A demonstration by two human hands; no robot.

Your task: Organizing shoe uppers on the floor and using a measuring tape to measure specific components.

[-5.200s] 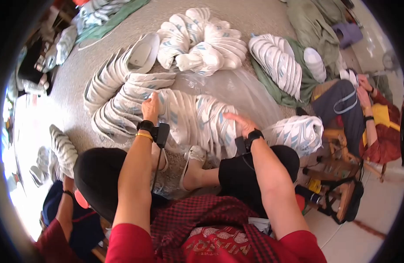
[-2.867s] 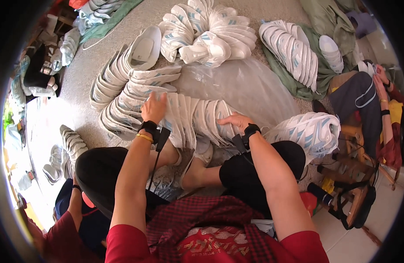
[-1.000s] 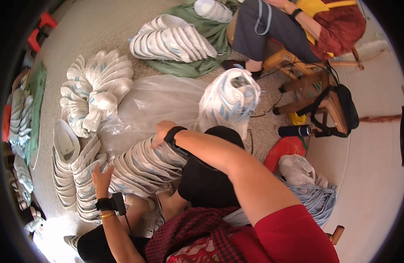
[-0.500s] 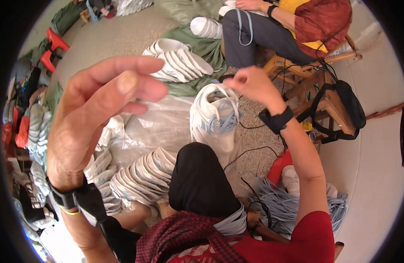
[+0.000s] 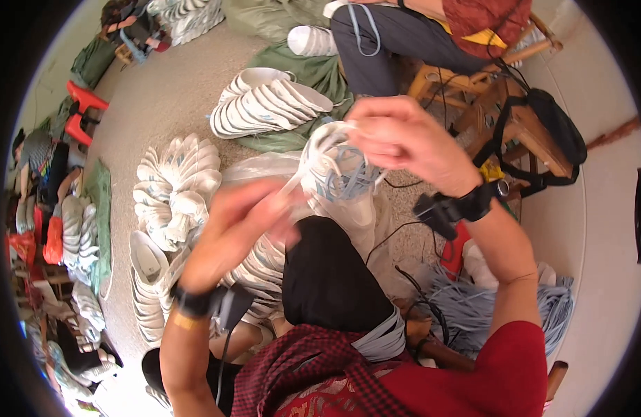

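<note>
The right hand's (image 5: 407,144) fingers are curled closed, thumb against fingertips, at the far end of a thin white strip (image 5: 291,184); the left hand's (image 5: 237,226) blurred fingers pinch its near end. The strip slants taut and pale across a bundle of white shoe uppers (image 5: 342,182), rounded, with grey-blue laces tangled on top, standing just beyond the person's knee (image 5: 331,271). Both elbows bend, the right wrist higher and farther out. A row of nested shoe uppers (image 5: 263,278) lies near left, below the left hand.
</note>
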